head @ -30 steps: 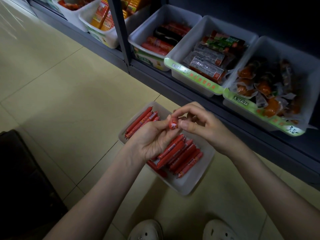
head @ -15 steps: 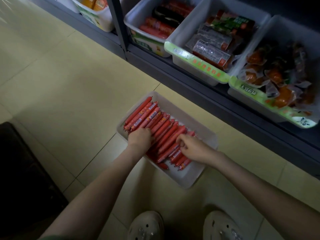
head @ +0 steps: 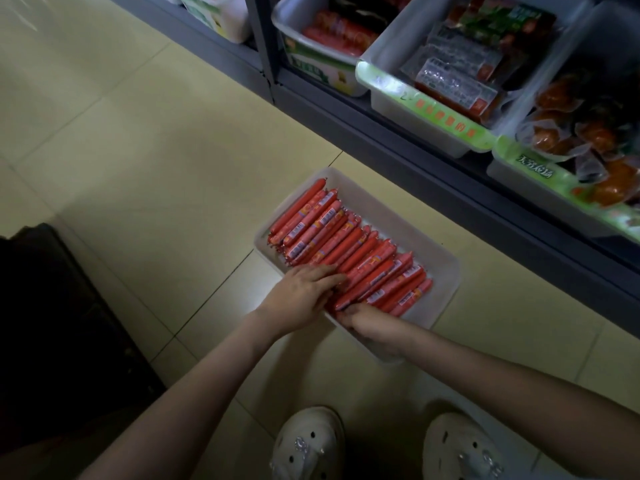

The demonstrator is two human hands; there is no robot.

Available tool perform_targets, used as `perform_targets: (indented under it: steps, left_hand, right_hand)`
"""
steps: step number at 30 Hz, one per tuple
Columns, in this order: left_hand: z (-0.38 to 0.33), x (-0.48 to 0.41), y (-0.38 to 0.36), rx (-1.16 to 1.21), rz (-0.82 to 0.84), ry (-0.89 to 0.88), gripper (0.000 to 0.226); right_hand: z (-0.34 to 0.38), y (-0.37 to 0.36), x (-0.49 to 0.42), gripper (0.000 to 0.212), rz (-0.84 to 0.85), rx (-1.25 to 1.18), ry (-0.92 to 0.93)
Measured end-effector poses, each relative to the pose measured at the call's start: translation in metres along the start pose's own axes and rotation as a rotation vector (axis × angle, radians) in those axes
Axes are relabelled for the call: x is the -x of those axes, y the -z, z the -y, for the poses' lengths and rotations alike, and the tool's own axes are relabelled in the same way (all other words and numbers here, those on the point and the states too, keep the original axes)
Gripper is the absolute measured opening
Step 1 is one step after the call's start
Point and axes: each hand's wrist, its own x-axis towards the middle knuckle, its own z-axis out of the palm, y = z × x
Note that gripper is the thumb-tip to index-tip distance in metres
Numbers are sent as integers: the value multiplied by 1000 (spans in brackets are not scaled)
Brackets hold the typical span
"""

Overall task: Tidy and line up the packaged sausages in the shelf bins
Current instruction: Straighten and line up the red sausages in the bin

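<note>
A white plastic bin lies on the yellow tiled floor in front of the shelf. Several red packaged sausages lie side by side in it, running diagonally. My left hand lies flat with straight fingers on the near ends of the middle sausages. My right hand is at the bin's near edge, its fingertips touching the near ends of the sausages on the right; part of it is hidden by the bin's rim.
The dark shelf holds further white bins: red sausages, flat vacuum packs, orange snack packs. A dark object stands at the left. My white shoes are at the bottom.
One second ago both hands held a single sausage above the bin. They came down onto the sausages, and the row now lies closer together and more even.
</note>
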Motion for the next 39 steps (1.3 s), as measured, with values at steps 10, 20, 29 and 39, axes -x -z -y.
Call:
perform_targets:
  steps: [10,20,29,39]
  left_hand:
    - [-26,-8,19,224,-21,32,30]
    - [-89,-35,73,388,-513,27,31]
    - [-94,-32,96,463,-597,-90,17]
    - [-112,-28,103,1140,-556,29,20]
  right_hand:
    - [64,31,43,21,-376,673,245]
    - [130,73,103,9,-356,-51,921]
    - [137,75,113,25,-285,30,1052]
    - [132,73,105,46,-340,270,1004]
